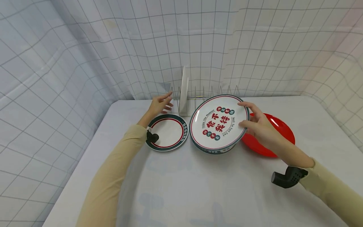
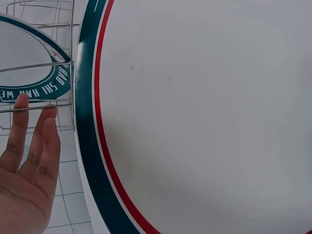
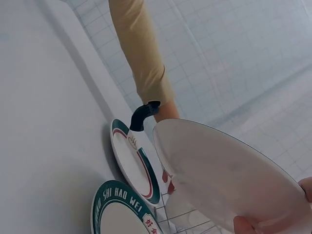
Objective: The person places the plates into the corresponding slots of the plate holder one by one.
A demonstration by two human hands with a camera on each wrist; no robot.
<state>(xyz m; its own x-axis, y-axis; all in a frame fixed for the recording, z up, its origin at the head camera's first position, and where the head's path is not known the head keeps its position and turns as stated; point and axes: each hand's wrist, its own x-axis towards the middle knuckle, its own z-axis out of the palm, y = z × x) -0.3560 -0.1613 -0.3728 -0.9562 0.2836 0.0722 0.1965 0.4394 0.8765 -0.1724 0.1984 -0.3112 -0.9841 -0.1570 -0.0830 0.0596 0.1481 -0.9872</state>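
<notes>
Head view: the right hand point(image 1: 259, 126) pinches a printed plate point(image 1: 219, 122) by its right rim, thumb and fingers gripping the edge. The plate is tilted, its lettered face showing, above the middle of a white worktop point(image 1: 170, 189), partly covering a lower plate point(image 1: 216, 152). A red plate point(image 1: 285, 134) lies behind the right hand, towards the worktop's right edge. At the far edge, a wire rack point(image 1: 195, 98) holds an upright plate point(image 1: 183, 91). The left hand point(image 1: 158, 105), fingers loose and empty, is by the rack's left end; a green-rimmed plate point(image 1: 168, 130) lies just nearer.

Left wrist view: the left fingers stretch up to the rack wire; whether they touch is unclear.

Right wrist view: right fingertips show at the printed plate's edge, its plain underside visible.
</notes>
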